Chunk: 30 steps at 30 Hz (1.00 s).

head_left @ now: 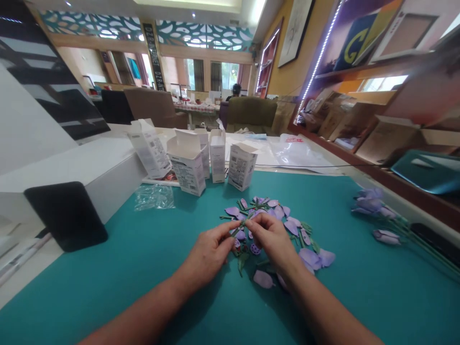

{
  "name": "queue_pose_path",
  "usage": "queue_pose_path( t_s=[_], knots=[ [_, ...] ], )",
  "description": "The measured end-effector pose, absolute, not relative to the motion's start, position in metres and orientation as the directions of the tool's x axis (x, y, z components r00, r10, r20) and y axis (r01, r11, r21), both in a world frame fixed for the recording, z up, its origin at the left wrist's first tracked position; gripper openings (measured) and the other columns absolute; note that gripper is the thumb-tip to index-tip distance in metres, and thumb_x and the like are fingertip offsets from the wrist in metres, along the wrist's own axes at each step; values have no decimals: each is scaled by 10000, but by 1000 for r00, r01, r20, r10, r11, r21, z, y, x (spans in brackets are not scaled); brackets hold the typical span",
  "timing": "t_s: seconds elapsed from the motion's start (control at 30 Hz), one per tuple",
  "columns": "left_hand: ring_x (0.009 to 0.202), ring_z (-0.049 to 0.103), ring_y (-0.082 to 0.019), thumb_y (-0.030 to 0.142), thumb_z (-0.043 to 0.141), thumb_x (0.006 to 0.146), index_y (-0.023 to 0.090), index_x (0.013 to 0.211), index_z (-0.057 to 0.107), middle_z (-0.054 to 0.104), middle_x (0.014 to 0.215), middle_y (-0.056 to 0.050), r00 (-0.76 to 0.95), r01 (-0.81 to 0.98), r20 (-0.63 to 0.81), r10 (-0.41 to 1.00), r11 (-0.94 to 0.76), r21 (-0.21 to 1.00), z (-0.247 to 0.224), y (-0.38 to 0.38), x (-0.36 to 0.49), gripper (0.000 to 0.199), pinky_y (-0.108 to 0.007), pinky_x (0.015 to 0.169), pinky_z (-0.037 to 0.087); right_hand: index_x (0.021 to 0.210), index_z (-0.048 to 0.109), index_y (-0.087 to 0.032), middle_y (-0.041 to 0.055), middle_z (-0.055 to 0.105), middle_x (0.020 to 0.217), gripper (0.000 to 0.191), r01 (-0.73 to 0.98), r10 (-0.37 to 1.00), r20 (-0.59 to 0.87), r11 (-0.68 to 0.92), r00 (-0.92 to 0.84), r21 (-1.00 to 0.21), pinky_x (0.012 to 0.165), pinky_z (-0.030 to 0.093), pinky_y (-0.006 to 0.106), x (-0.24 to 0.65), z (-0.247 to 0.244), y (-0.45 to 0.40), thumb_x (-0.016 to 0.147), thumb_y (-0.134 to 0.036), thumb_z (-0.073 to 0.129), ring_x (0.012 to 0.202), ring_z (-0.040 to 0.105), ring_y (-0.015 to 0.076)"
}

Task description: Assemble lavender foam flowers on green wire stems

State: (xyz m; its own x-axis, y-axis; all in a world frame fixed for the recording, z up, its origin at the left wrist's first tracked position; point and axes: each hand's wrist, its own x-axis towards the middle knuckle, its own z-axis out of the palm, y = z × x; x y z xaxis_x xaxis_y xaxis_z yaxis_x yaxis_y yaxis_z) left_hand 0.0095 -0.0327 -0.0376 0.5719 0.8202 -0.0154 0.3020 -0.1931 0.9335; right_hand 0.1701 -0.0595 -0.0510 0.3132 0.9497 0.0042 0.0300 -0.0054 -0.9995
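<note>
Green piece (243, 223), one: small, slim, raised between the fingertips of both hands, above the left part of a heap of parts. Exact form partly hidden by the fingers.

Left hand (212, 247), one: pinching the green piece between thumb and forefinger, remaining fingers curled beneath; back of the hand upward, forearm slanting in from the near left.

Right hand (271, 237), one: thumb and forefinger pinched on the same piece, fingers bent, wrist raised; forearm slanting in from the near right. Tips of the two hands nearly meet.

Petals (312, 258), many: lilac, loose, spread around and to the right of the hands, with green stalks among them.

Leaf (243, 262), one: green, just below the left fingertips, near side.

Mat (143, 292), one: teal, under all the foregoing.

Flowers (370, 202), lilac, green-stemmed: on the mat, far right, beside a black object (436, 245).

Wrapper (154, 197), clear, crumpled: left of the heap.

Cartons (188, 170), white, several, flaps up on some: in a group, far left of the hands.

Black panel (66, 215), one: leaning at left, before a white box (117, 179).
</note>
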Motion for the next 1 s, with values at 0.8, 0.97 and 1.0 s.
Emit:
queue_pose_path(
  t_s=[0.8, 0.97, 1.0],
  knots=[
    [418, 436, -41, 179, 528, 791, 163, 1231, 517, 562, 674, 39, 598, 105, -168, 784, 131, 986, -41, -29, 11, 441, -136, 362, 356, 657, 564, -171, -55, 472, 491, 429, 19, 979, 10, 7, 206, -1000, 398, 282, 204, 179, -50, -62, 618, -572, 712, 415, 405, 73],
    [420, 465, -57, 191, 498, 791, 183, 1261, 499, 537, 678, 44, 604, 175, -149, 783, 52, 983, -39, -30, 12, 470, -159, 360, 390, 635, 553, -169, -65, 452, 468, 424, 23, 972, -7, -13, 235, -1000, 392, 260, 200, 178, -48, -62, 589, -556, 720, 411, 379, 66],
    [420, 469, -58, 198, 495, 791, 187, 1261, 497, 534, 681, 44, 602, 181, -144, 785, 41, 983, -38, -30, 12, 470, -160, 359, 390, 631, 549, -171, -67, 447, 464, 417, 25, 971, -11, -17, 240, -1000, 392, 261, 200, 178, -48, -62, 587, -548, 720, 411, 377, 66]
  ],
)
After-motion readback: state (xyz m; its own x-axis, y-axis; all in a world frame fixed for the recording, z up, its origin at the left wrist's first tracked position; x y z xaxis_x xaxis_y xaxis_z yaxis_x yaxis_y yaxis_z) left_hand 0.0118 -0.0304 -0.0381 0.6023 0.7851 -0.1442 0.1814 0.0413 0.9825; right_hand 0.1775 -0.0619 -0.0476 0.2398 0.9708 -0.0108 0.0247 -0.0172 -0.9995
